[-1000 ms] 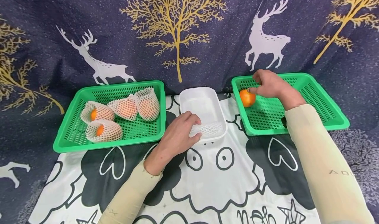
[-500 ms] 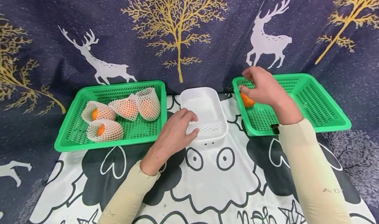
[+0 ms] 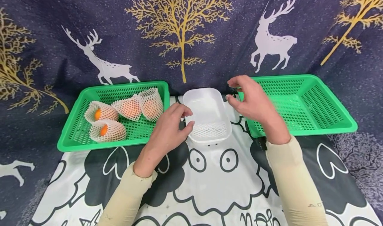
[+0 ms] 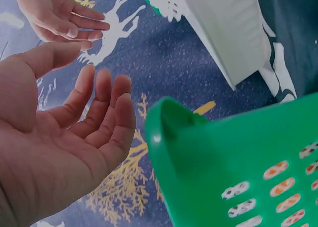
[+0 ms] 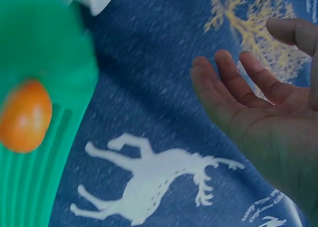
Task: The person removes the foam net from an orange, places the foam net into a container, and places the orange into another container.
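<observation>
My left hand [image 3: 167,129] hovers at the left side of a white tray [image 3: 206,103], fingers loosely bent, nothing in its grasp. A white foam net sleeve [image 3: 210,130] lies at the near end of that tray. Above the left end of the right green basket [image 3: 299,119] is my right hand [image 3: 251,101], its fingers relaxed around bare air. The right wrist view shows an orange [image 5: 27,116] inside that basket; in the head view the right hand hides it. Several fruits in foam nets [image 3: 108,131] rest in the left green basket [image 3: 104,147], two of them showing orange skin.
A patterned cloth [image 3: 218,182] covers the table beneath the baskets and tray. Behind them hangs a dark blue curtain [image 3: 206,63] with deer and trees. The tray stands between the two baskets, whose rims rise around their contents.
My right hand has moved left from over the orange toward the tray, carrying nothing. The left hand has drawn back slightly left, off the tray's near end.
</observation>
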{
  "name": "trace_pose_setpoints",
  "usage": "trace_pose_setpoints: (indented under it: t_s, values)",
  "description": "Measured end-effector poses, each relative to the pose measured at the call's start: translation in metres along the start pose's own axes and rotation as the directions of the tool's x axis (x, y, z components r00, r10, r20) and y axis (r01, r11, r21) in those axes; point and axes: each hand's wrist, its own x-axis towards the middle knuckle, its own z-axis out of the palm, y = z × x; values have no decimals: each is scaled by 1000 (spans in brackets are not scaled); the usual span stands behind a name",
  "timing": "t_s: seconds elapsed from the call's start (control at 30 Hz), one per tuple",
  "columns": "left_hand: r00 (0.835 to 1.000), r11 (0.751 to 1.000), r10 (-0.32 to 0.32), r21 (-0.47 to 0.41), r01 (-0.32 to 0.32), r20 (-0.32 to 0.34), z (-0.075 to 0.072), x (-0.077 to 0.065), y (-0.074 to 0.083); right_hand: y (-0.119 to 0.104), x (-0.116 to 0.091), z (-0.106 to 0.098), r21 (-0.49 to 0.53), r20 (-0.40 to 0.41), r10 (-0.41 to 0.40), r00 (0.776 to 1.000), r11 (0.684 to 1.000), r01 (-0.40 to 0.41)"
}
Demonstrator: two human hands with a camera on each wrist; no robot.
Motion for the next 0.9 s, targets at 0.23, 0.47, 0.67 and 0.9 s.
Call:
trace_pose_setpoints:
  t_s: [0.23,0.47,0.67,0.9]
  values:
    - [1000,999,-24,-26,24,-19,-15,-1,1,-22,-4,17,17,-67,-84,994,996,85]
    - [997,998,-53,-16,52,-53,-29,-3,1,-35,-5,35,42,-100,-159,982,985,164]
    - [991,994,-105,-21,103,-84,-39,-4,-4,-53,-8,42,81,-112,-184,977,978,193]
    - [986,992,-119,-48,114,-115,-46,-5,-10,-77,-9,60,143,-106,-298,949,940,311]
